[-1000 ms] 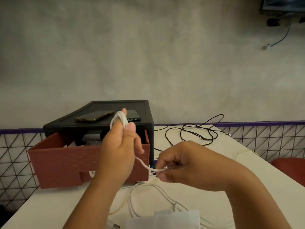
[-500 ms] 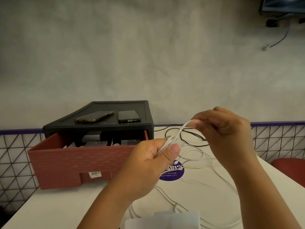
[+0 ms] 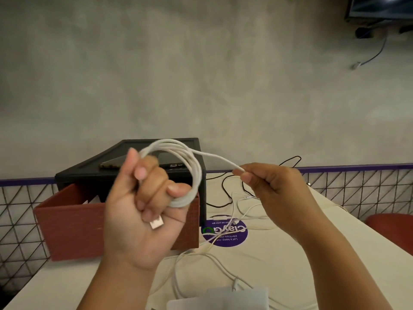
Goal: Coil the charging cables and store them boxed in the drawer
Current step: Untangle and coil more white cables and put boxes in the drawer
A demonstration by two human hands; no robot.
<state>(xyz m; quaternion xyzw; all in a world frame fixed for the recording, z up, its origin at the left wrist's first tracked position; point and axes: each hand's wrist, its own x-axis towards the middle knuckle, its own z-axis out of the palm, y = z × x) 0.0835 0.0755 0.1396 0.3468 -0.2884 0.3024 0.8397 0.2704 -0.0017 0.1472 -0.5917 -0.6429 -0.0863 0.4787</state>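
Since half a second ago the left hand (image 3: 138, 220) has swung across to sit in front of the red-brown open drawer (image 3: 73, 224) and turned its palm toward the camera. What was a flattened bunch of strands is now a round coil.

That coil belongs to the thin white charging cable (image 3: 194, 173). It is looped several times round the left hand's curled fingers (image 3: 156, 182), which grip it, and it stands upright above the drawer's front right corner. The cable's metal USB plug (image 3: 156, 224) pokes out under the little finger, against the palm.

From the top of the coil a single free strand runs rightward and slightly down, away from the drawer, to the right hand (image 3: 277, 189). That hand pinches the strand between thumb and forefinger with its other fingers curled. The strand looks nearly taut between the two hands.

Beyond the pinch the cable seems to drop to the white table (image 3: 257, 265) on the drawer's right. It is hard to follow there among the loose white cables (image 3: 176, 278) lying in front of the drawer, and a thin black cable (image 3: 223, 189) lies behind them.

The next wrap probably turns on that strand's line. The right hand is the nearer to the uncoiled length, so it would carry the strand back toward the drawer, over the left fingers and round. The left hand, nearer the drawer, would only hold the loops in place.
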